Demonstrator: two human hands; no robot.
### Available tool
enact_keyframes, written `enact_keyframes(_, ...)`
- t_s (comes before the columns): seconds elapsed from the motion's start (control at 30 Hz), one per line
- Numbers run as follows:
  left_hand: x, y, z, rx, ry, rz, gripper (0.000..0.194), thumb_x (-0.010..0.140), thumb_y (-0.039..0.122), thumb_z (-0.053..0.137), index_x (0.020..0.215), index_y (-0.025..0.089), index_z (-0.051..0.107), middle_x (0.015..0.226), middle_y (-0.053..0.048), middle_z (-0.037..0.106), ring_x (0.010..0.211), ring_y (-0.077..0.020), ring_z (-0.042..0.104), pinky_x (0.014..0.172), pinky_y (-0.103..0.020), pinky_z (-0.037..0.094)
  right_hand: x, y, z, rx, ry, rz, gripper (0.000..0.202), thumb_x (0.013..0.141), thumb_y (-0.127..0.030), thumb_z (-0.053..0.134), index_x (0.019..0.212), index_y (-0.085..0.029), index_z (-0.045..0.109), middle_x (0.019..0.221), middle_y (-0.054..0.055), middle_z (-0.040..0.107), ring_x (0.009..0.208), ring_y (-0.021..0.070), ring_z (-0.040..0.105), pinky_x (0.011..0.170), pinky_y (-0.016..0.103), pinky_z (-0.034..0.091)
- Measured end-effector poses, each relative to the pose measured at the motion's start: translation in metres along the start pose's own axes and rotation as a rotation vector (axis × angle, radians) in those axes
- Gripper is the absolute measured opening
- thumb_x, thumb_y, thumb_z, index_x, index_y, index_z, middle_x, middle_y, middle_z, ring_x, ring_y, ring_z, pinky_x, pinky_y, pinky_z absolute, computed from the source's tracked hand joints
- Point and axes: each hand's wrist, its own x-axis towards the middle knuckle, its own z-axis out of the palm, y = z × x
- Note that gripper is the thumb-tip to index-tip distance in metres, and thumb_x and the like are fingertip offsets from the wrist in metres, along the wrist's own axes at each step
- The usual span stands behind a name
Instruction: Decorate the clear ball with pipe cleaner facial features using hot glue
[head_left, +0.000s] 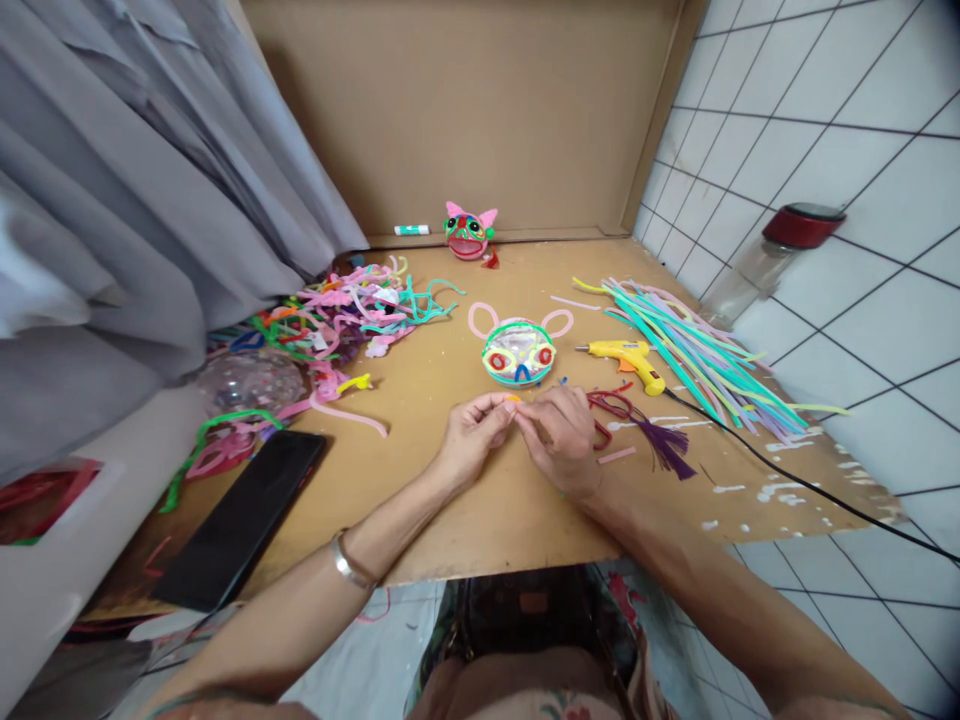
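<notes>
My left hand [477, 437] and my right hand [559, 437] meet over the front middle of the table, fingertips pinched together on a small orange piece [513, 399]. Most of that piece is hidden by the fingers. Just beyond the hands lies a round clear animal face [519, 352] with pink loop ears, a green brow line, yellow-rimmed red eyes and a blue nose. Right of my right hand are a red cord [616, 403] with a purple tassel [666, 446] and a short pink strip [616, 455].
A yellow glue gun [626, 360] trails a black cable rightward, beside a bundle of pipe cleaners [697, 350]. Tangled pipe cleaners [352, 315], a clear plastic dome [251, 382] and a black phone [244, 520] are left. A finished face [468, 235] and glue stick [412, 230] stand behind.
</notes>
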Motion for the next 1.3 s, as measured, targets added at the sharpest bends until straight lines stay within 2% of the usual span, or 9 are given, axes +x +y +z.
enact_keyframes(0.23, -0.0005, -0.001, -0.003, 0.018, -0.012, -0.022, 0.043, 0.063, 0.049, 0.08, 0.077, 0.012, 0.064, 0.053, 0.008, 0.039, 0.045, -0.0016, 0.023, 0.047, -0.021, 0.013, 0.0007, 0.0004, 0.0003, 0.045, 0.007, -0.014, 0.009, 0.087, -0.014, 0.059, 0.08, -0.02, 0.059, 0.07, 0.001, 0.062, 0.068, 0.0153, 0.054, 0.068, 0.033, 0.039)
enact_keyframes(0.43, 0.0001, 0.0005, -0.0022, 0.036, -0.044, 0.018, 0.041, 0.066, 0.048, 0.078, 0.079, 0.011, 0.065, 0.051, 0.008, 0.037, 0.045, -0.0025, 0.025, 0.046, -0.022, 0.014, 0.0012, 0.002, -0.0006, 0.06, 0.009, 0.011, 0.009, 0.088, -0.014, 0.058, 0.081, -0.021, 0.06, 0.072, 0.001, 0.062, 0.07, 0.0153, 0.055, 0.068, 0.032, 0.039)
enact_keyframes(0.8, -0.0014, 0.0037, -0.0014, 0.072, -0.053, 0.054, 0.047, 0.072, 0.055, 0.071, 0.06, 0.014, 0.053, 0.049, 0.006, 0.041, 0.044, -0.0032, 0.029, 0.045, -0.02, 0.02, 0.002, 0.0022, -0.0021, 0.059, -0.027, 0.028, 0.01, 0.089, -0.017, 0.058, 0.08, -0.021, 0.06, 0.071, 0.001, 0.062, 0.07, 0.0153, 0.054, 0.07, 0.032, 0.038)
enact_keyframes(1.03, -0.0023, 0.0041, -0.0006, 0.078, -0.013, 0.038, 0.043, 0.067, 0.053, 0.075, 0.067, 0.013, 0.06, 0.045, 0.008, 0.038, 0.041, -0.0022, 0.025, 0.043, -0.02, 0.016, 0.0034, 0.0011, -0.0039, 0.077, -0.025, -0.009, 0.01, 0.089, -0.016, 0.058, 0.08, -0.021, 0.059, 0.07, 0.001, 0.06, 0.069, 0.015, 0.053, 0.067, 0.031, 0.038)
enact_keyframes(1.3, -0.002, 0.0077, 0.0003, 0.058, 0.001, 0.042, 0.042, 0.064, 0.051, 0.077, 0.063, 0.013, 0.059, 0.044, 0.009, 0.037, 0.039, -0.0018, 0.025, 0.042, -0.02, 0.016, 0.0044, -0.0002, -0.0055, 0.146, -0.037, 0.007, 0.011, 0.088, -0.016, 0.058, 0.079, -0.021, 0.061, 0.071, 0.002, 0.06, 0.069, 0.0157, 0.052, 0.067, 0.032, 0.039)
